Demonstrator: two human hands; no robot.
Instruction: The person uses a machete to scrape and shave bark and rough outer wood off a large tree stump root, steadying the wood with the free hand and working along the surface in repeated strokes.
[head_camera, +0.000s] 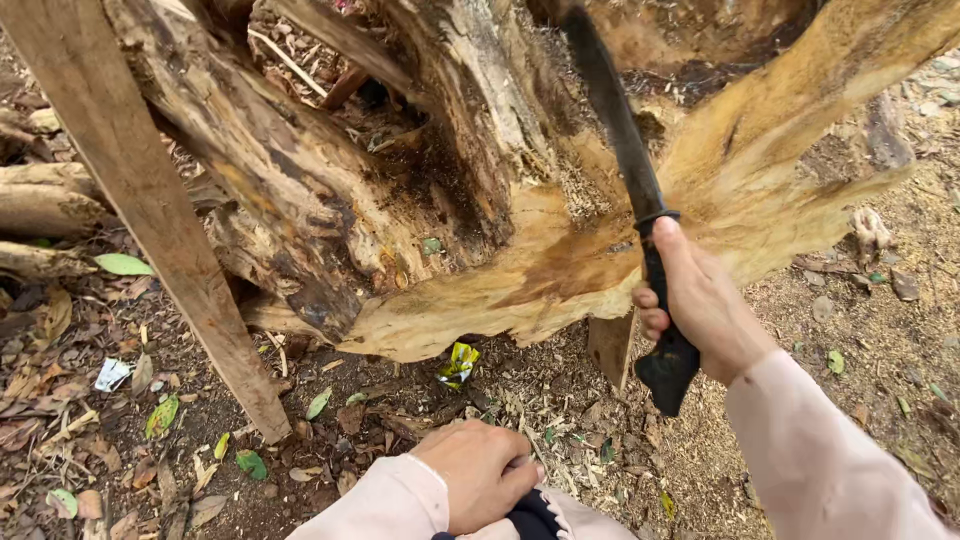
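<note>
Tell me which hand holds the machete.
The right hand grips the machete by its black handle, blade raised against the stump. The left hand rests low, holding no tool.

Black machete (628, 160); yellow-brown stump (560, 250); pale pink sleeves (810, 450).

Right hand (705, 305): bare, no glove, ring or watch visible; long pale pink sleeve (820, 460), loose, plain woven cloth, cuff at wrist. Left hand (480, 470): bare; matching pale pink sleeve (385, 505). Dark navy garment (530, 520) at lower edge.
</note>
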